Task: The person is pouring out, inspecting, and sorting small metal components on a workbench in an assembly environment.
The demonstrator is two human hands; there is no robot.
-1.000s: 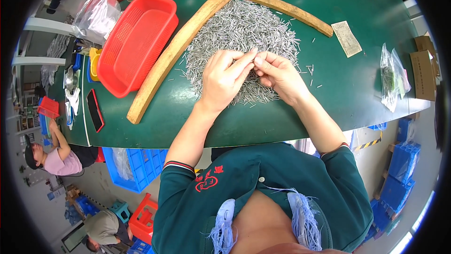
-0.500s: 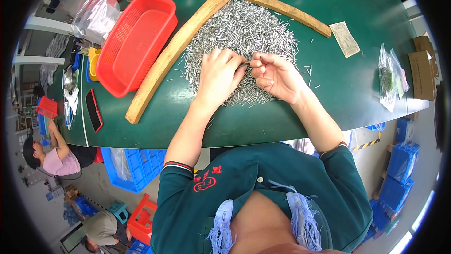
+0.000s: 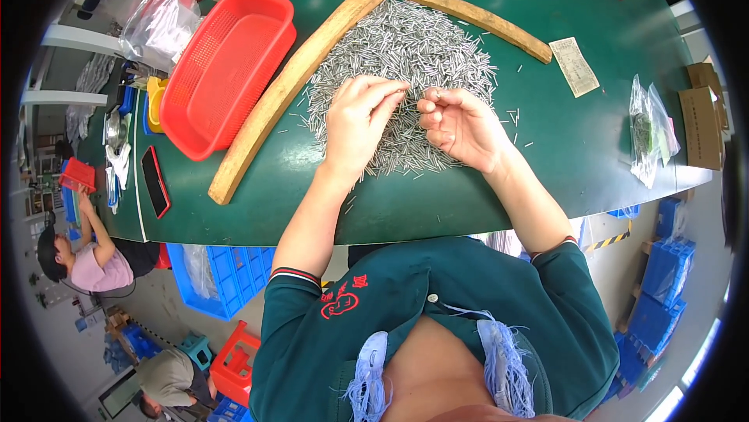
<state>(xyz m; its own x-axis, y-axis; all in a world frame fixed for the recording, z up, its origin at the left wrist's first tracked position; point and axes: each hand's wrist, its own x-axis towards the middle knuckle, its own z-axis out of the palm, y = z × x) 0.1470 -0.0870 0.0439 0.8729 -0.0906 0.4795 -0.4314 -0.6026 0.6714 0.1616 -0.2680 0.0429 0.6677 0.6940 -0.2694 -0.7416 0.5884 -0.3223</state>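
A wide heap of small silvery metal pins (image 3: pixel 425 40) lies on the green table. Over its left part is my left hand (image 3: pixel 357 122), back up, with thumb and index finger pinched together. Something tiny may sit at those fingertips, too small to make out. Facing it, my right hand (image 3: pixel 464 129) is turned palm toward the left, its fingers curled and the thumb tip near the index finger. Whatever it may hold is hidden. A small gap separates the two hands, both over the pins.
Two wooden bars (image 3: pixel 300 83) (image 3: pixel 468 16) meet at the far side and border the heap. Left of them lie a red plastic basket (image 3: pixel 226 71) and a phone (image 3: pixel 155 182). To the right are a paper slip (image 3: pixel 573 67) and clear bags (image 3: pixel 646 129). Co-workers (image 3: pixel 101 262) are at the left.
My left hand has drawn slightly left and its fingers have come together into a tighter pinch, leaving a wider gap to my right hand. My right hand has hardly moved.
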